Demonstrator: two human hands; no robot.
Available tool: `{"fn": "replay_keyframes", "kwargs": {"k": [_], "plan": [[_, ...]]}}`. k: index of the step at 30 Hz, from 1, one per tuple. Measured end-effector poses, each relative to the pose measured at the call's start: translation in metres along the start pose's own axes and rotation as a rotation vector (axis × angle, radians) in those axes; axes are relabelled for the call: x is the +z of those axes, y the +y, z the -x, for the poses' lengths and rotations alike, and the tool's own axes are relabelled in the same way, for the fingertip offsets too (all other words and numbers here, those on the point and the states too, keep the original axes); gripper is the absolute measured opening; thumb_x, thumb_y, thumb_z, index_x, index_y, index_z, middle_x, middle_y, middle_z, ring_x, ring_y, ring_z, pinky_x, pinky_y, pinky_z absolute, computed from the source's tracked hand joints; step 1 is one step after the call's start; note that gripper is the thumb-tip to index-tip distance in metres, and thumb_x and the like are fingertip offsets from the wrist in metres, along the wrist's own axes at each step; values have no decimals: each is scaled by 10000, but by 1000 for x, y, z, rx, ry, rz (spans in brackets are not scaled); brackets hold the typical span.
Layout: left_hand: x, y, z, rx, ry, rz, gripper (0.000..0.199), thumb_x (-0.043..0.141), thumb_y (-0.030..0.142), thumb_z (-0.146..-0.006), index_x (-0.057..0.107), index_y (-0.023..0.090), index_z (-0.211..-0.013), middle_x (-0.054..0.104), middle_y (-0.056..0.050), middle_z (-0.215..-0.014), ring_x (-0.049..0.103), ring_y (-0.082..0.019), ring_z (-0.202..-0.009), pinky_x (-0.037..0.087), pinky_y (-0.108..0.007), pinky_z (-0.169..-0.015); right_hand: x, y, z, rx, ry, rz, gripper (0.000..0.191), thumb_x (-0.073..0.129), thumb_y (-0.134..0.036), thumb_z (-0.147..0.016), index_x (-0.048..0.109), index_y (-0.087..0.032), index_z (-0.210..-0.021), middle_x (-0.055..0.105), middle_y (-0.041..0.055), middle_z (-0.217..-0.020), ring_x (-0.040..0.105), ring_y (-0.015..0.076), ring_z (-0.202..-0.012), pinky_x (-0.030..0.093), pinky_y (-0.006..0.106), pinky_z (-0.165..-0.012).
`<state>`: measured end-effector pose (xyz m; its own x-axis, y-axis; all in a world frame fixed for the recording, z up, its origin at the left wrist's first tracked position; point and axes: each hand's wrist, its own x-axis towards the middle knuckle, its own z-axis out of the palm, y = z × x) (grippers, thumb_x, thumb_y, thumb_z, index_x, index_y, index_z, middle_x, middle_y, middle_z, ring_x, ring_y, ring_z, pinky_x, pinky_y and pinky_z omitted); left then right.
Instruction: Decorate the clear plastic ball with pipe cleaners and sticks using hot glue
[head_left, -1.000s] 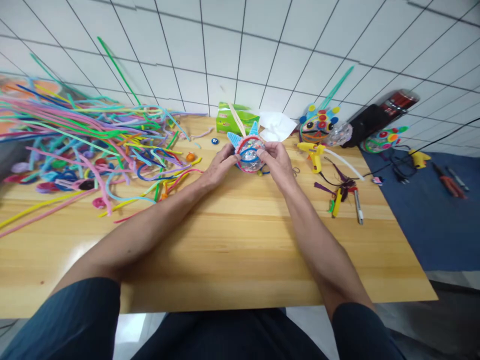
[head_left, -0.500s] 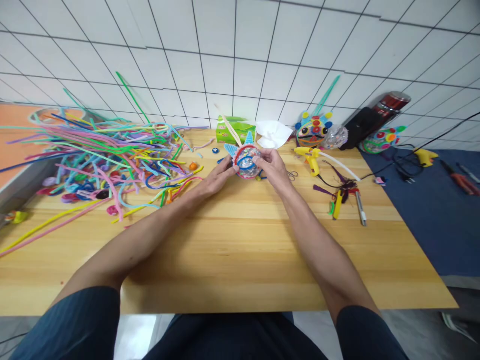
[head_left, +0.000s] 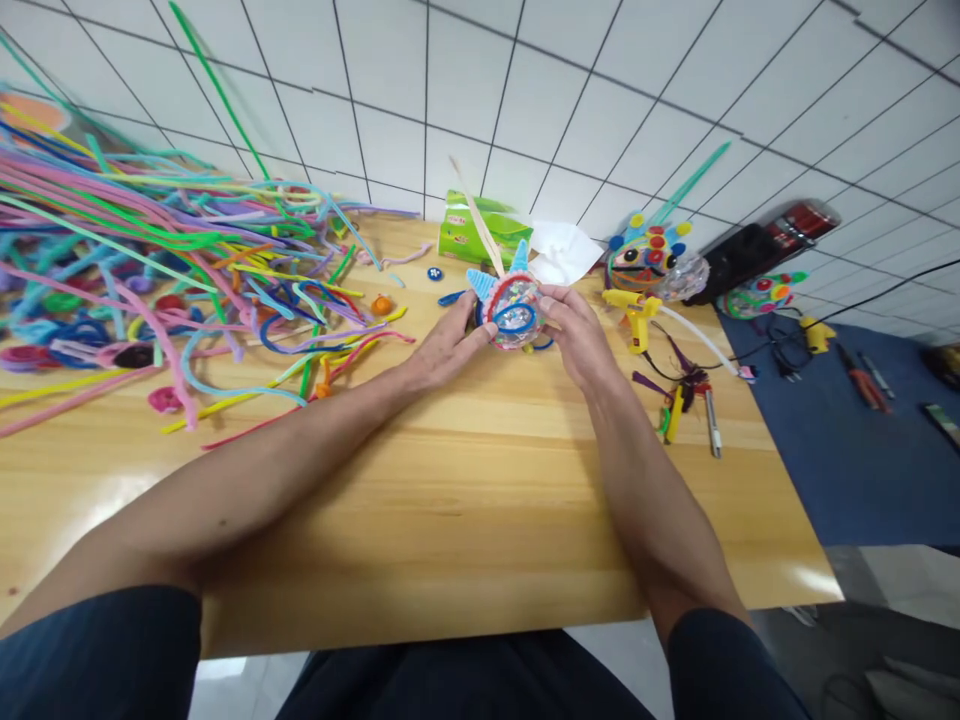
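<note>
Between my hands is a round clear craft ball (head_left: 517,318) filled with glittery bits, with a red and white fuzzy rim and two light blue pointed ears. A blue pipe-cleaner loop (head_left: 514,319) lies across its front. My left hand (head_left: 452,345) grips the ball's left side, thumb on the front edge. My right hand (head_left: 576,330) holds its right side, fingers at the upper edge. Just behind stands a green tissue pack (head_left: 480,235) with pale wooden sticks (head_left: 484,235) in front of it. A blue button (head_left: 434,273) lies to the left.
Many pipe cleaners (head_left: 150,240) heap over the table's left side. To the right are a yellow glue gun (head_left: 636,315), a craft knife (head_left: 712,425), a decorated face ball (head_left: 649,255) and a dark red flask (head_left: 795,230). White tissue (head_left: 562,252) lies behind my right hand.
The camera view has shifted and turned, so the table contents appear displaced. My right thumb has moved from the ball's front towards its right edge; both hands still hold the ball.
</note>
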<state>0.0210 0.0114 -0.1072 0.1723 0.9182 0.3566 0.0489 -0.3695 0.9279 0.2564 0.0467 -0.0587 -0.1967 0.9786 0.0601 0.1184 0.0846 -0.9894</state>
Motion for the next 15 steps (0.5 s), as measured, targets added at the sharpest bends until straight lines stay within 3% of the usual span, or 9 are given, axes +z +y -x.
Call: {"fn": "replay_keyframes", "kwargs": {"k": [3, 7, 11, 15], "plan": [[0, 0, -1, 38, -41, -22, 570, 697, 702, -1029, 638, 235, -1349, 722, -148, -1372, 644, -377, -1325, 485, -594, -1269, -2, 0, -1, -39, -39, 41, 547, 924, -642, -812, 695, -335, -1203, 841, 47, -1313, 777, 322, -1257, 679, 591, -1114], [0, -2, -2, 24, -14, -5, 598, 716, 698, -1014, 646, 228, -1379, 728, -151, -1406, 645, -381, -1361, 480, -590, -1285, -4, 0, -1, -73, -64, 64, 638, 945, -682, -792, 687, -316, -1247, 827, 73, -1384, 760, 323, -1322, 643, 584, -1191], [1, -5, -5, 22, -30, 41, 643, 729, 669, -1014, 626, 222, -1464, 701, -183, -1523, 634, -397, -1455, 467, -614, -1326, -3, 1, -3, -38, -56, 64, 654, 872, -808, -830, 682, -314, -1213, 826, 81, -1356, 774, 315, -1291, 676, 553, -1119], [1, -7, -6, 21, -30, 87, 653, 784, 629, -987, 635, 234, -1486, 719, -173, -1537, 637, -386, -1478, 485, -613, -1333, 1, 6, -5, -51, 5, 61, 673, 928, -759, -775, 667, -317, -1211, 833, 78, -1333, 783, 297, -1265, 684, 516, -1099]]}}
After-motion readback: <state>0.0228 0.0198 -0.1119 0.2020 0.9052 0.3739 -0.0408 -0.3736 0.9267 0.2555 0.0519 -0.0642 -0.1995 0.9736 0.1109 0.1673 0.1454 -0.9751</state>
